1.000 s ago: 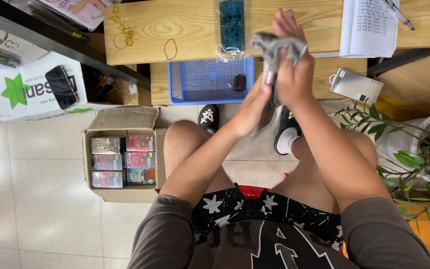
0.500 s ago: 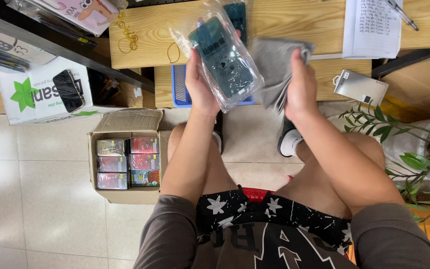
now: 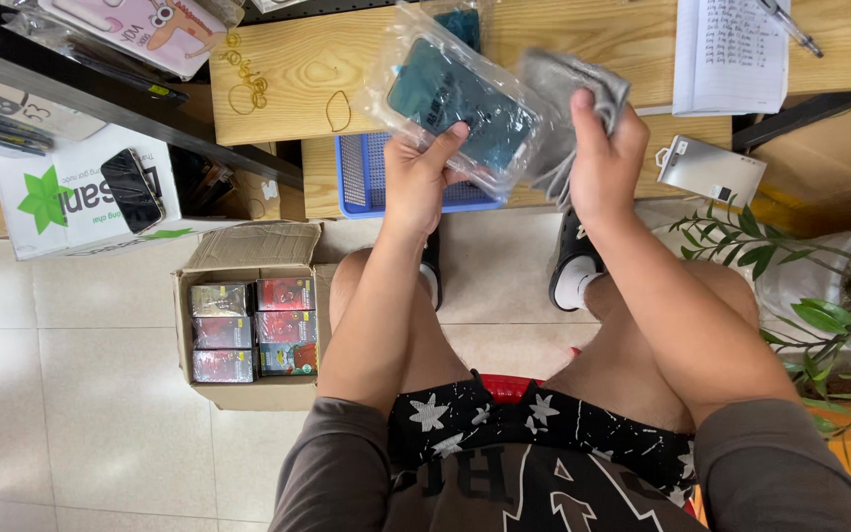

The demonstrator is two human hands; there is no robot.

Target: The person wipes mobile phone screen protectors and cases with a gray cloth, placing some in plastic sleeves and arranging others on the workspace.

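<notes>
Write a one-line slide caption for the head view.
Seated person's left hand holds a teal phone case in a clear bag; right hand grips a grey cloth above a blue basket.

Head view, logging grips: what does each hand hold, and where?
Left hand grips the bagged phone case at its lower edge; right hand clutches a grey cloth.

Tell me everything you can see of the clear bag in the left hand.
The clear bag is thin, crinkly, glossy plastic holding a flat dark teal phone case, its camera cut-out not clear to see. It is held tilted, upper end leaning left, above the blue basket and wooden desk. The left hand pinches its lower edge, thumb on the front. The right hand, gripping grey cloth, meets its right edge.
</notes>
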